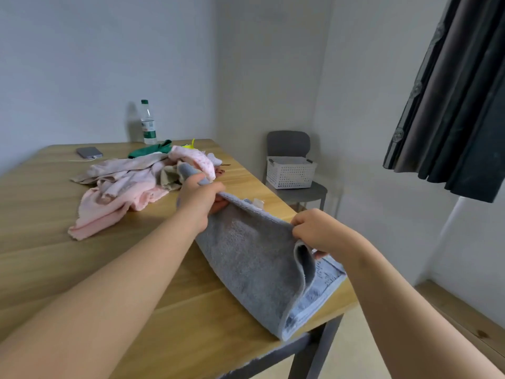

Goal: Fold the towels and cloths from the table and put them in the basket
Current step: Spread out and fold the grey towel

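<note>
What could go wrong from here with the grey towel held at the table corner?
The grey terry towel lies at the corner of the wooden table; if the left hand or right hand loses its grip, it may slide off.
Its far end touches the pile of pink cloths; pulling could drag some along.
The white perforated basket sits on a grey chair apart from the table; the fold may loosen on the way.
</note>
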Tool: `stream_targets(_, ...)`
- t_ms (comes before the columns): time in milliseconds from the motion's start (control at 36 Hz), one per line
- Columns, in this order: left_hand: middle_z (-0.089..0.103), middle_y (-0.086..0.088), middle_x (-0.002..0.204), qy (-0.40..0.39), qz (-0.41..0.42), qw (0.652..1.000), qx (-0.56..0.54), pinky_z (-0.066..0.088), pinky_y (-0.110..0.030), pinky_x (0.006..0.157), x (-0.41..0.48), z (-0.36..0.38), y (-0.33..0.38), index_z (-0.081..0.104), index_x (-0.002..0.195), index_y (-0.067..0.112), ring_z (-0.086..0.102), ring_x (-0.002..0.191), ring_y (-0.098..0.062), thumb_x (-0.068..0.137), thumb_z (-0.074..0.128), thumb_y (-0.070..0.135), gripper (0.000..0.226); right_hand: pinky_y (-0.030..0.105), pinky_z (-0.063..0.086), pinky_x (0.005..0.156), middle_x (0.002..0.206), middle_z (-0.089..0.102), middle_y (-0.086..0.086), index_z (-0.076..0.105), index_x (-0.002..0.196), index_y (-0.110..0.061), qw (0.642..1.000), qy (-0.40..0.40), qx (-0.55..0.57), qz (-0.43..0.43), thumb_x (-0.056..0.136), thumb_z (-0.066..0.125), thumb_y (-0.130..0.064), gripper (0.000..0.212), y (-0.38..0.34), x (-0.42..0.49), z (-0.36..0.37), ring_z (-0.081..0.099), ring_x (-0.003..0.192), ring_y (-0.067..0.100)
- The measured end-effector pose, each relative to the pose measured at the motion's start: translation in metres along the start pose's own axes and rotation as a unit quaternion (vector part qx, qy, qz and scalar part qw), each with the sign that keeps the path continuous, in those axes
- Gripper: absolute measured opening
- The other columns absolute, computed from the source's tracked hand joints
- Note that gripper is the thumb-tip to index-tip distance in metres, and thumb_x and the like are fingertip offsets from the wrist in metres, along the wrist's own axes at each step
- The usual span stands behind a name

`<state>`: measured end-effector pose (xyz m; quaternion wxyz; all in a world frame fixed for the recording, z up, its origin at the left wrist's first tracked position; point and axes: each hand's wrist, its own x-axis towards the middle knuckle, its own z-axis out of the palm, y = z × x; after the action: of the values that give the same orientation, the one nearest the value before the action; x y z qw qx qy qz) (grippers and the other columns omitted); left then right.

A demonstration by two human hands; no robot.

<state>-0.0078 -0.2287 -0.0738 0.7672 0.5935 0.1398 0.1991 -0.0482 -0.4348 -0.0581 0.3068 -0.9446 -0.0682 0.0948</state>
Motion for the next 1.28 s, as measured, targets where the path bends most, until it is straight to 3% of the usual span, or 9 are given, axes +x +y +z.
stream_targets(83, 0.051, -0.002, 0.090, -0.036, -0.020, 0.999, 0.006, 0.054, -0.022, 0.049, 0.009, 0.032, -0.001, 0.037, 0.140, 0.010, 0.053, 0.066, -0.013, 0.084, 0.056, -0.008, 0.061, 0.027, 0.047, 0.052, 0.072, 0.052, 0.008, 0.062, 0.094, -0.010, 0.999, 0.023, 0.021, 0.023, 0.086, 0.038, -0.002, 0.027, 0.016, 0.016, -0.013, 0.048, 0.064, 0.019)
stream_targets(222, 0.051, -0.001, 0.086, -0.056, -0.022, 0.996, 0.062, 0.054, -0.021, 0.052, 0.029, 0.075, -0.018, 0.033, 0.144, 0.012, 0.055, 0.065, -0.013, 0.084, 0.058, -0.007, 0.067, 0.022, 0.041, 0.042, 0.069, 0.047, 0.007, 0.059, 0.086, -0.004, 0.996, 0.038, 0.053, 0.060, 0.085, 0.038, 0.002, 0.022, 0.046, 0.044, -0.022, 0.046, 0.058, 0.021)
stream_targets(389, 0.047, -0.011, 0.129, -0.109, -0.016, 0.970, 0.215, 0.056, -0.036, 0.069, 0.045, 0.101, -0.050, 0.013, 0.148, 0.030, 0.064, 0.080, -0.023, 0.084, 0.064, 0.014, 0.083, 0.026, 0.046, 0.052, 0.074, 0.054, 0.006, 0.061, 0.090, -0.007, 0.993, 0.036, 0.049, 0.099, 0.083, 0.043, -0.010, 0.019, 0.081, 0.059, -0.010, 0.051, 0.065, 0.021)
stream_targets(528, -0.008, -0.004, 0.157, -0.168, 0.049, 0.816, 0.551, 0.032, -0.043, 0.107, 0.035, 0.087, -0.077, 0.005, 0.148, 0.032, 0.032, 0.137, -0.028, 0.091, 0.050, 0.044, 0.074, 0.030, 0.049, 0.080, 0.094, 0.057, -0.005, 0.058, 0.103, -0.023, 0.993, 0.056, 0.011, 0.099, 0.080, 0.056, -0.025, 0.023, 0.094, 0.058, -0.001, 0.055, 0.090, 0.016)
stream_targets(667, 0.006, 0.002, 0.158, -0.202, 0.082, 0.664, 0.715, 0.008, -0.047, 0.114, 0.013, 0.056, -0.091, 0.019, 0.146, 0.036, 0.010, 0.144, -0.022, 0.094, 0.028, 0.058, 0.057, 0.031, 0.053, 0.077, 0.087, 0.061, -0.006, 0.063, 0.094, -0.023, 0.995, 0.052, -0.041, 0.074, 0.079, 0.060, -0.025, 0.016, 0.090, 0.049, 0.008, 0.059, 0.084, 0.015)
stream_targets(889, 0.051, 0.009, 0.134, -0.194, 0.249, 0.671, 0.671, 0.027, -0.035, 0.102, -0.003, -0.016, -0.071, 0.054, 0.126, 0.028, 0.041, 0.128, -0.012, 0.074, 0.016, 0.067, 0.075, 0.035, 0.054, 0.074, 0.071, 0.059, -0.002, 0.060, 0.077, -0.018, 0.999, -0.042, -0.011, 0.009, 0.074, 0.070, -0.030, 0.016, 0.054, 0.013, 0.040, 0.055, 0.068, 0.015)
stream_targets(1028, 0.055, 0.000, 0.120, -0.058, 0.256, 0.763, 0.590, 0.034, -0.031, 0.094, -0.027, -0.058, -0.047, 0.063, 0.112, 0.020, 0.048, 0.116, -0.021, 0.092, 0.053, 0.028, 0.024, 0.029, 0.044, 0.062, 0.073, 0.057, 0.001, 0.055, 0.076, -0.014, 0.999, -0.046, 0.000, -0.028, 0.079, 0.069, -0.040, 0.030, 0.036, -0.007, 0.061, 0.050, 0.065, 0.014)
stream_targets(1139, 0.050, 0.007, 0.095, -0.146, 0.232, 0.782, 0.560, 0.033, -0.022, 0.081, -0.064, -0.086, -0.042, 0.064, 0.092, 0.028, 0.051, 0.101, -0.014, 0.086, 0.060, 0.034, 0.010, 0.028, 0.035, 0.055, 0.069, 0.052, -0.002, 0.048, 0.071, -0.016, 0.999, -0.014, -0.022, -0.033, 0.081, 0.068, -0.042, 0.035, 0.031, -0.018, 0.071, 0.045, 0.061, 0.012)
stream_targets(1278, 0.048, 0.008, 0.130, -0.284, 0.157, 0.702, 0.634, 0.028, -0.023, 0.106, -0.088, -0.105, -0.044, 0.054, 0.125, 0.032, 0.040, 0.124, -0.011, 0.048, 0.021, 0.082, 0.098, 0.022, 0.038, 0.053, 0.084, 0.056, 0.001, 0.058, 0.101, -0.012, 0.999, -0.004, 0.007, -0.035, 0.085, 0.066, -0.033, 0.028, 0.022, -0.029, 0.071, 0.047, 0.066, 0.011)
